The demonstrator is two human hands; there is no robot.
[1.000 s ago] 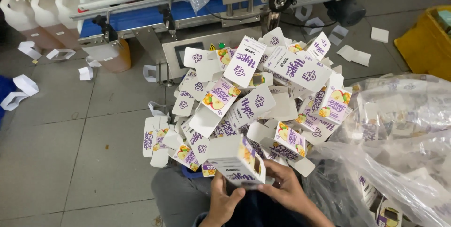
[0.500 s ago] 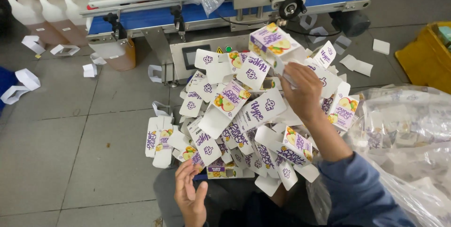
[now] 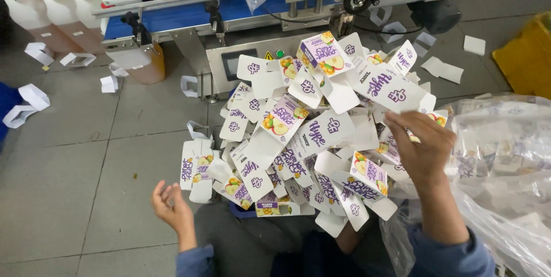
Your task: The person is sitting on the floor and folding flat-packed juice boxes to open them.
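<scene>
A heap of small white and purple cartons with fruit pictures lies on the floor in front of me. One folded-up carton sits on top at the far end. My right hand hovers over the right side of the heap with its fingers loosely spread and nothing clearly in it. My left hand is raised at the heap's near left edge, palm up and empty, close to the flat cartons there.
A machine with a blue conveyor belt stands behind the heap. A clear plastic bag of flat cartons lies on the right, a yellow crate beyond it. Pale jugs stand at the far left. White card scraps litter the floor.
My right hand set a folded carton on top of the heap's far end and has drawn back toward me. My left hand moved left and opened, empty.
</scene>
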